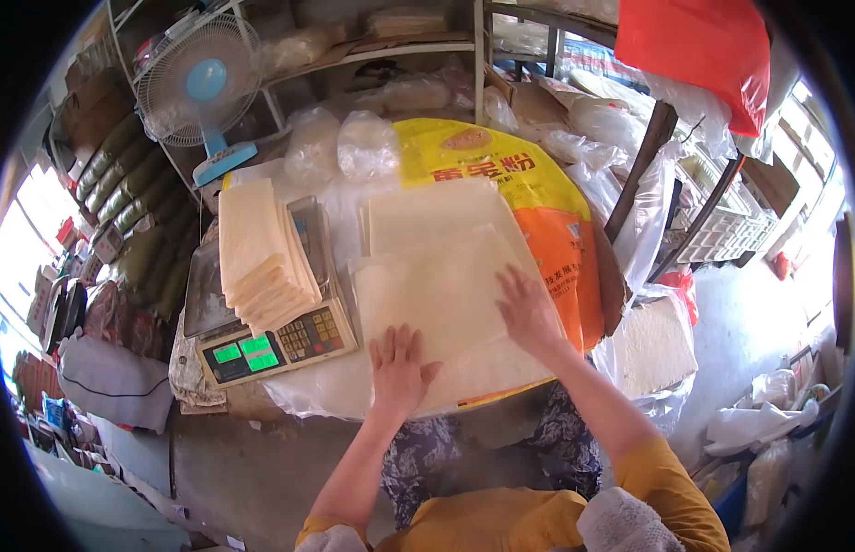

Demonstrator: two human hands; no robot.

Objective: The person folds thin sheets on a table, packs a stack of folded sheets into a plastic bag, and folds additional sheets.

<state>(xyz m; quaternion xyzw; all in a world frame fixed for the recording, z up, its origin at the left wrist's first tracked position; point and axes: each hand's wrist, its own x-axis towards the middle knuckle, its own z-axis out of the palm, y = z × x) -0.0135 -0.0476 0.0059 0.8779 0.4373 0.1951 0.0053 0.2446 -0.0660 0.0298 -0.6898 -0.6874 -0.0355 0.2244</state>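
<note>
Thin cream-coloured sheets (427,285) lie in front of me on a plastic-covered table, the front ones overlapping a further stack behind. My left hand (402,368) lies on their near left edge with its fingers spread. On the right part of the sheets rests my right hand (529,313), fingers also apart. Neither hand grips anything. To the left, a folded pile of similar cream sheets (262,253) sits on a digital scale (308,336) with green lit displays.
A blue fan (205,83) stands at the back left, near clear plastic bags (368,145). A yellow and orange printed sack (561,248) covers the table's right side. Shelves (372,53) run behind; a white crate (722,221) is at the right.
</note>
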